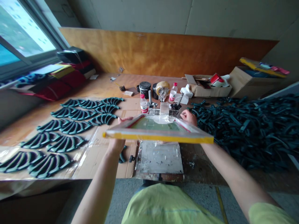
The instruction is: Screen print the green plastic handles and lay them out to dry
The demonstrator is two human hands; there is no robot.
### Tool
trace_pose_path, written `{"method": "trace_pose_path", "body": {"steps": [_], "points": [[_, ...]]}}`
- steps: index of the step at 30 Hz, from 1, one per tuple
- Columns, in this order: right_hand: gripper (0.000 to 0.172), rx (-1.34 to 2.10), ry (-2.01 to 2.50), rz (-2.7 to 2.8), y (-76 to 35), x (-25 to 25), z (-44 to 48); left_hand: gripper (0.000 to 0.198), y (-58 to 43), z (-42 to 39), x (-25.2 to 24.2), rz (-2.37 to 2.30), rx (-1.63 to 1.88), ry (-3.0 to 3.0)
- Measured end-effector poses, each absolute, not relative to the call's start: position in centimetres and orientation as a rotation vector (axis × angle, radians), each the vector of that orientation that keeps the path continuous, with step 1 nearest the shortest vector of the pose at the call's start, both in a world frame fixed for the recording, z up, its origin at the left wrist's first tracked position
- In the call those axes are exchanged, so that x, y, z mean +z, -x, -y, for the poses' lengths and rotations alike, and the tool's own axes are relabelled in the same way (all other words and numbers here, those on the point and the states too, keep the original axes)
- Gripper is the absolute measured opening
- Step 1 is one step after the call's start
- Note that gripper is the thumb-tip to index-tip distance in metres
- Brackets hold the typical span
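Both my hands lift a silk-screen printing frame [158,136] with a yellow-taped front edge, tilted above the bench. My left hand [116,143] grips its left side, with fingers curled over the top. My right hand [188,117] holds the right side. Beneath the frame lies a metal printing plate [160,157] under clear plastic. Behind it, metal hinge clamps [174,109] stand at the frame's far edge. Rows of dark green curved rubber pieces [66,143] lie on cardboard to my left. A large heap of similar pieces [247,130] lies to my right.
Ink tins [144,89], a packing tape roll [163,88] and plastic bottles [144,104] stand behind the clamps. Cardboard boxes [252,81] sit at the back right. Folded colored fabrics [56,84] lie below the window at the back left, against a wooden board [163,51].
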State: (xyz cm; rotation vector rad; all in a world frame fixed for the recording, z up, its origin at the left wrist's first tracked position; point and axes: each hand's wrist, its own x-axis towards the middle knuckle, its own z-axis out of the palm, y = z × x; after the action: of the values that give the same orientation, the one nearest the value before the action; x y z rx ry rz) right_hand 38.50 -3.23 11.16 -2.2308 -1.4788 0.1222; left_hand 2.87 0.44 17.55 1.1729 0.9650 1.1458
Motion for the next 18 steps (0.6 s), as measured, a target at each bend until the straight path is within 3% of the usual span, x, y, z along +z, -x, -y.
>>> {"method": "trace_pose_path", "body": {"steps": [2, 6, 9, 13, 16, 18], "points": [[0.024, 0.284, 2.238, 1.576, -37.4, 8.4, 5.1, 0.054, -4.4, -2.0, 19.3, -0.902, 1.144, -1.142], [0.034, 0.354, 1.992, 1.979, -33.8, 5.1, 7.2, 0.058, -6.1, -2.8, 19.8, -0.934, 1.231, -1.103], [0.02, 0.292, 1.98, 2.042, -31.4, 5.7, 7.9, 0.057, -6.7, 0.4, 16.3, -1.027, 1.147, -1.015], [0.014, 0.149, 1.793, 2.086, -26.4, 7.4, 10.2, 0.06, -7.7, 7.1, 9.9, -1.054, 0.436, -0.815], [0.021, 0.156, 1.438, 2.364, -23.8, 7.5, 12.2, 0.043, -6.6, 9.7, 6.7, -1.101, 0.464, -0.709], [0.028, 0.216, 1.441, 2.432, -25.6, 7.3, 13.1, 0.037, -3.8, 9.6, 5.0, -1.239, 0.532, -0.691]]}}
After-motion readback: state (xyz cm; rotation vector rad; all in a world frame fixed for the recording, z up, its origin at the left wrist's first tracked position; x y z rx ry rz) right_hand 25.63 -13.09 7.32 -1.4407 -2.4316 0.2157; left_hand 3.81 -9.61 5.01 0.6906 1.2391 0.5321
